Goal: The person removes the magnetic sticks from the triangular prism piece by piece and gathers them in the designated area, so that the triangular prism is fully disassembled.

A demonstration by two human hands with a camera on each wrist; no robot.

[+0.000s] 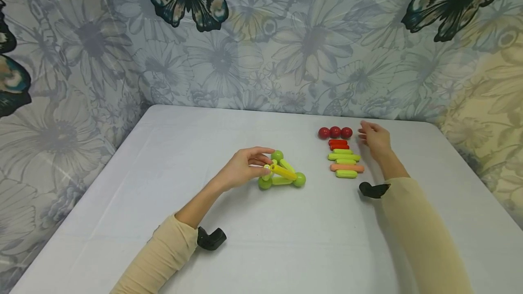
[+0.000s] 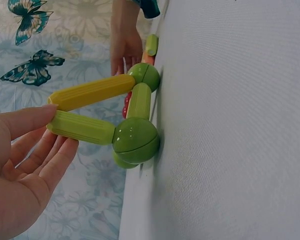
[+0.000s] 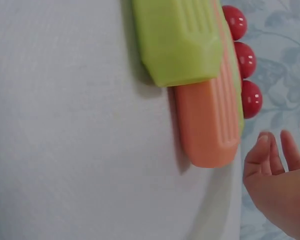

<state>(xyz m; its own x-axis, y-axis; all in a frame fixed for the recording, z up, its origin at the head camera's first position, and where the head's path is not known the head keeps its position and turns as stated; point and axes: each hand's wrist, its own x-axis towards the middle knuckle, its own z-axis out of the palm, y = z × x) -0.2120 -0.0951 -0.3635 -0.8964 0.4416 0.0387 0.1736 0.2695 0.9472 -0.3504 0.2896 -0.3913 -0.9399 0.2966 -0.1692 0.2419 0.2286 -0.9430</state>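
Note:
On the table stands a frame of green balls (image 1: 299, 179) joined by light green rods (image 1: 282, 180). The left hand (image 1: 239, 169) touches the upper ends of its raised rods; in the left wrist view the thumb and fingers of that hand (image 2: 27, 165) pinch the tip of a light green rod (image 2: 85, 128), beside the tip of a yellow rod (image 2: 92, 92). At the right, the right hand (image 1: 376, 139) hovers just right of three red balls (image 1: 335, 132), holding nothing, its fingers loosely bent (image 3: 282, 175).
Below the red balls lie short red rods (image 1: 338, 142), several light green rods (image 1: 346, 174) and an orange rod (image 1: 347, 167) in a column. The white table (image 1: 286, 239) reaches back to a wall with patterned cloth (image 1: 286, 58). A black band piece (image 1: 211, 238) sits by each wrist.

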